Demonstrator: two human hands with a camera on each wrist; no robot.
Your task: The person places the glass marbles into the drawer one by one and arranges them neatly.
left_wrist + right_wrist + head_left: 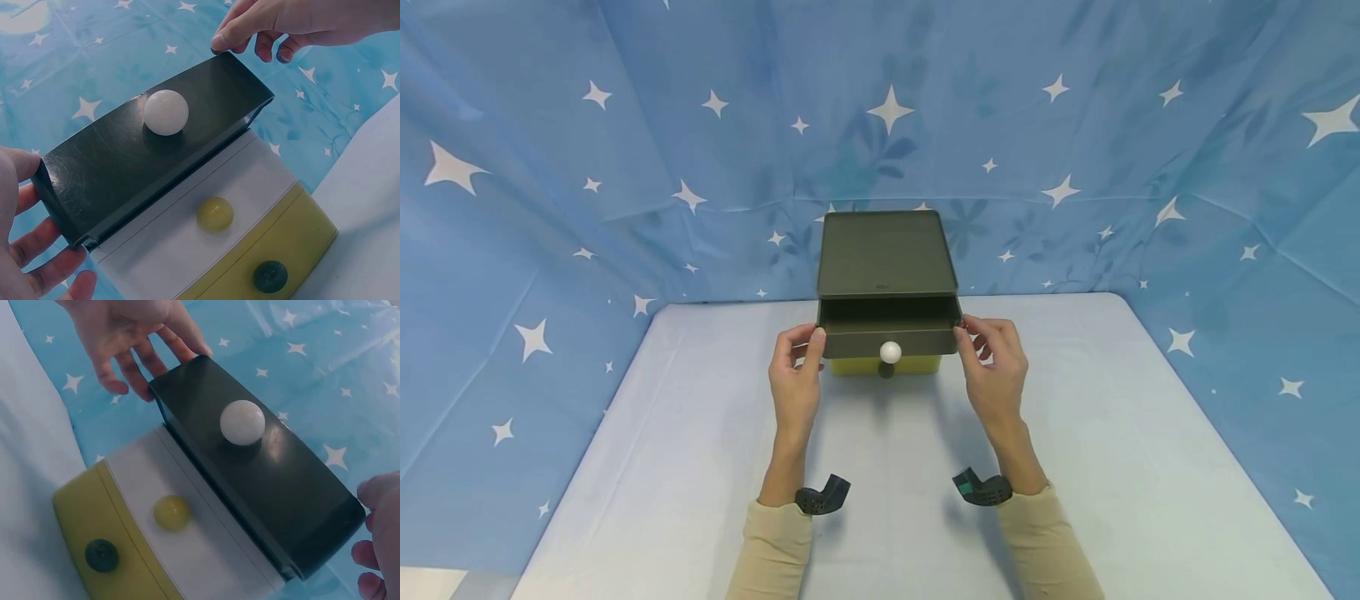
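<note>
A small cabinet of drawers with a dark green top stands at the back of the table. Its dark green top drawer is pulled partway out, and the part of its inside that shows holds nothing. My left hand pinches the drawer's left front corner, thumb at the front edge and fingers along the side. At the right front corner, my right hand grips in the same manner. A round white knob sits on the drawer front between the hands.
Below the open drawer are a white middle drawer with a yellow knob and a yellow bottom drawer with a dark green knob. A blue star-patterned cloth hangs behind the white table.
</note>
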